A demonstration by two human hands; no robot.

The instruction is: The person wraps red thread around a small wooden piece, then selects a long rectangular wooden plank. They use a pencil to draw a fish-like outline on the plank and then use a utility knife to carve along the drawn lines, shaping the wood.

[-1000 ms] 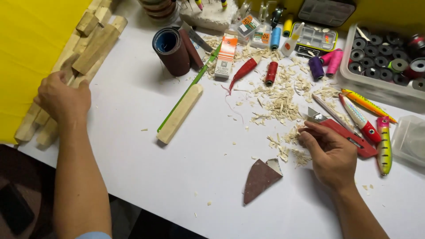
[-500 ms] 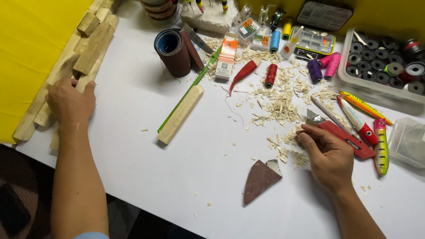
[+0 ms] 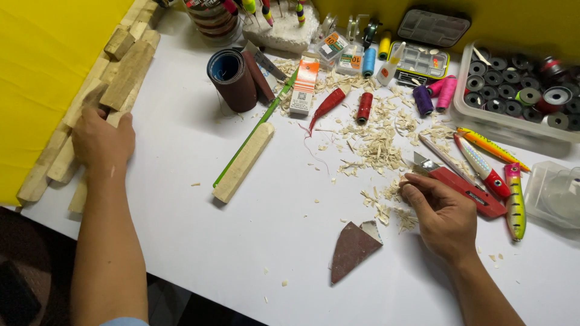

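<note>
1. The left hand (image 3: 103,140) lies palm down at the table's left edge, forearm running straight up from the bottom of the view. Its fingers curl over the wooden blocks (image 3: 96,108) stacked along the yellow wall (image 3: 42,72); whether they grip one block or only press on the pile cannot be told.
2. The right hand (image 3: 444,218) rests on the white table (image 3: 181,241), knuckles up, wrist angled in from the lower right. Its fingers are drawn together, the tips touching the near edge of the red utility knife (image 3: 462,187); it is not closed around the handle.
3. The knife lies flat, blade end pointing up-left into the wood shavings (image 3: 377,142) scattered across the middle of the table.
4. Just right of the knife lie painted fishing lures (image 3: 515,199), side by side.
5. A folded piece of brown sandpaper (image 3: 352,249) lies left of the right hand, apart from it.
6. A squared wooden stick (image 3: 243,163) sits between the two hands, touching a green ruler (image 3: 260,124); a sandpaper roll (image 3: 232,78) stands beyond it.
</note>
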